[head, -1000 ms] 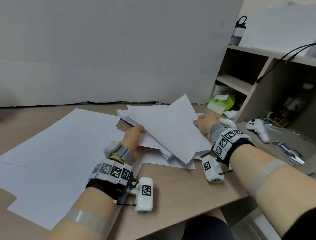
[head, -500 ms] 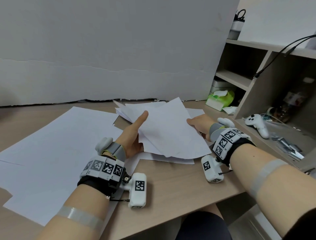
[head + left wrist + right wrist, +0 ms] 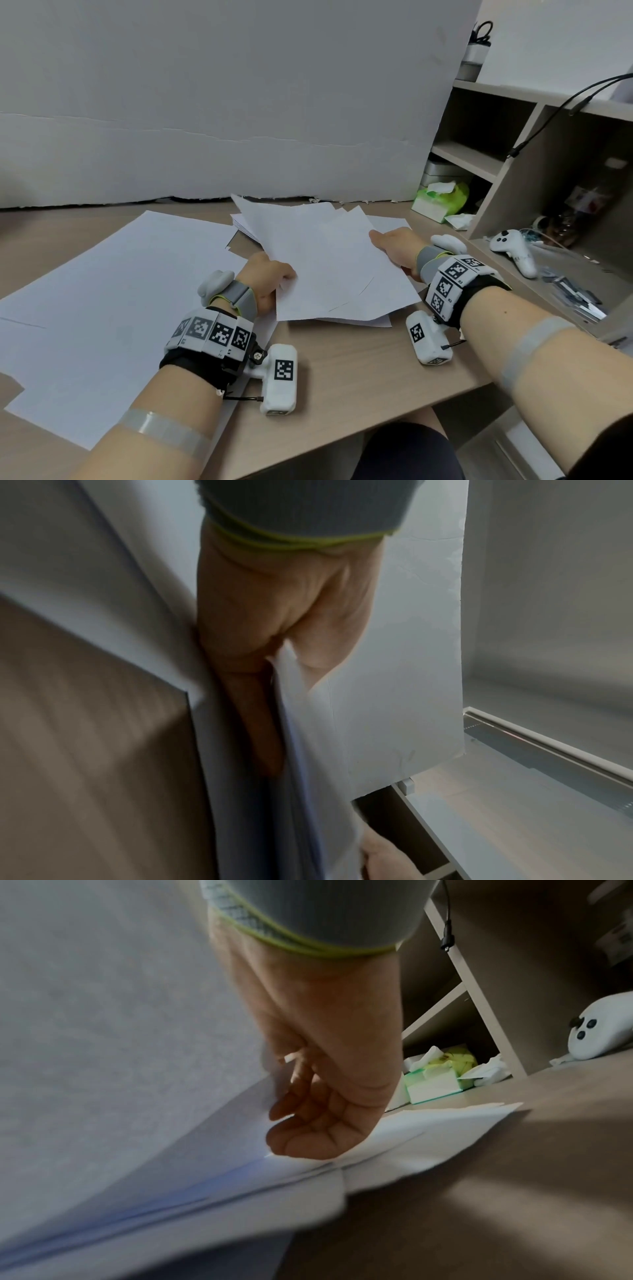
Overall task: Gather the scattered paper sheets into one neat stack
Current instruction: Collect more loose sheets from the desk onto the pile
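Gripping the loose sheaf (image 3: 329,260) with left hand (image 3: 265,277) and right hand (image 3: 397,248), I should next square its edges against the tabletop (image 3: 346,363).

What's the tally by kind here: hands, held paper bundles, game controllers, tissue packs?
hands: 2, the left hand and the right hand, each gripping an edge of the paper
paper bundle: 1
white controller: 1
green tissue pack: 1
Total: 5
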### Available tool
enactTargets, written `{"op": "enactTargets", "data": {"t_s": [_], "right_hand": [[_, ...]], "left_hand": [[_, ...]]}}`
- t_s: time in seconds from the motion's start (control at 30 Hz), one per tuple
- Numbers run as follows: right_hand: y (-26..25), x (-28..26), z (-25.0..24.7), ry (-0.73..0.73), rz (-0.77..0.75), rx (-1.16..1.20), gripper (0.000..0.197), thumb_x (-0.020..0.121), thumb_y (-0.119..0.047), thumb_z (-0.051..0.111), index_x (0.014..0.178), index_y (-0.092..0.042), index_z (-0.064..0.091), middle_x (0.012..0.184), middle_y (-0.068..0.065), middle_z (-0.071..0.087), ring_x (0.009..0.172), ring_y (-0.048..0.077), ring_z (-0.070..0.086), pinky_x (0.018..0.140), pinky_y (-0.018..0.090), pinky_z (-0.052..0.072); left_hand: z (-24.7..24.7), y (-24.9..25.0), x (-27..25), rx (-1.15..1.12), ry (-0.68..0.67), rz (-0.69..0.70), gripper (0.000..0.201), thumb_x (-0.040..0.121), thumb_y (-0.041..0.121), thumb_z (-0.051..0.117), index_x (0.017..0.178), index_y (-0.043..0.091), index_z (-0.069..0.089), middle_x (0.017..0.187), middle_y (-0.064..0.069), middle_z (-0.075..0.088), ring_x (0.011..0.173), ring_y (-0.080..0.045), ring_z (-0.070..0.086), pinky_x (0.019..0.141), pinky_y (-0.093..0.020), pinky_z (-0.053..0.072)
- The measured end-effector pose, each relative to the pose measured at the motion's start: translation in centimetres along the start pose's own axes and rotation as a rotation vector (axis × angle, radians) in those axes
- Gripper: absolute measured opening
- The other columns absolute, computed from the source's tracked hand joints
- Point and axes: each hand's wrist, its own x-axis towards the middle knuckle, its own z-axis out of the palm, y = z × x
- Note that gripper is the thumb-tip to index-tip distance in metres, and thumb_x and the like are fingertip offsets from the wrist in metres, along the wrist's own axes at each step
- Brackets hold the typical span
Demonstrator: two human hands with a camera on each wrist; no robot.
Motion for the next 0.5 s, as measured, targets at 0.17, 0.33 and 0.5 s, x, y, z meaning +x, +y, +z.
{"op": "enactTargets", "data": {"t_s": [0.17,0.33,0.5], "right_hand": [[0.2,0.6,-0.6,0.032,0.131,0.263,0.029,0.099,-0.033,0.044,0.082,-0.011,0.052,0.070,0.008,0.052,0.052,0.021,0.044,0.044,0.019,0.036],[3.2,4.0,-2.5,0.197,0.136,0.102,0.022,0.076,-0.030,0.053,0.088,-0.012,0.055,0.097,0.013,0.062,0.079,0.028,0.053,0.071,0.039,0.046],[3.0,0.8,-3.4,0.132,0.129,-0.249,0.036,0.099,-0.026,0.051,0.119,0.003,0.060,0.111,0.018,0.060,0.112,0.037,0.060,0.086,0.034,0.044]], "left_hand": [[0.3,0.0,0.2,0.122,0.164,0.103,0.048,0.054,0.008,0.060,0.102,0.007,0.066,0.102,-0.022,0.070,0.097,-0.045,0.067,0.089,-0.060,0.055],[0.6,1.5,-1.7,0.115,0.271,0.222,0.044,0.068,0.003,0.061,0.111,0.013,0.061,0.105,-0.009,0.069,0.098,-0.035,0.064,0.088,-0.047,0.056],[1.1,2.3,-1.7,0.090,0.528,0.328,0.031,0.083,0.003,0.059,0.111,0.018,0.055,0.083,0.007,0.054,0.083,-0.023,0.050,0.056,-0.020,0.033]]}}
